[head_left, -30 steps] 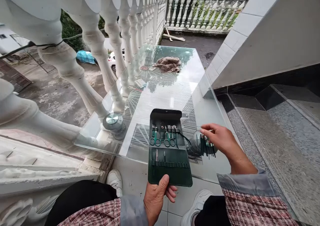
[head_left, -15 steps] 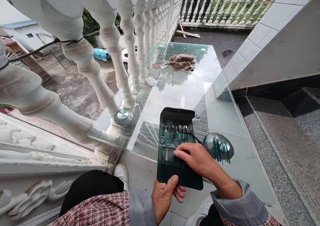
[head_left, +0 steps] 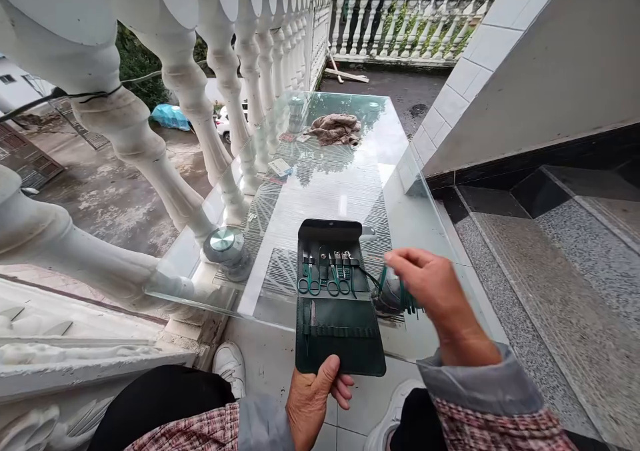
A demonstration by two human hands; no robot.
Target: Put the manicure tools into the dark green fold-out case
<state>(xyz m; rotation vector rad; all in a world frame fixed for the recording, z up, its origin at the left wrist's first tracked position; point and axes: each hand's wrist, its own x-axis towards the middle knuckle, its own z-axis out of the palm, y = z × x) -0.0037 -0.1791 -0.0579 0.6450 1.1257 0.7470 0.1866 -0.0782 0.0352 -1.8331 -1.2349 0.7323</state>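
Note:
An open dark green manicure case is tilted toward me at the table's near edge. My left hand is closed on its lower edge, thumb on top. Green-handled scissors, clippers and other tools sit in its upper half; a pointed metal tool stands at the left of the lower loops. My right hand is off the case to the right, fingers pinched together above the slim green tools on the glass. Whatever is between its fingertips cannot be made out. It hides part of those tools.
The glass table bears a crumpled brown cloth toward the far end, and a small card shows at its left. A white balustrade runs along the left. Stone steps rise at the right.
My right hand has left the case's lower loops and moved right, over the green tools. The left hand still holds the case. The view has shifted to the right.

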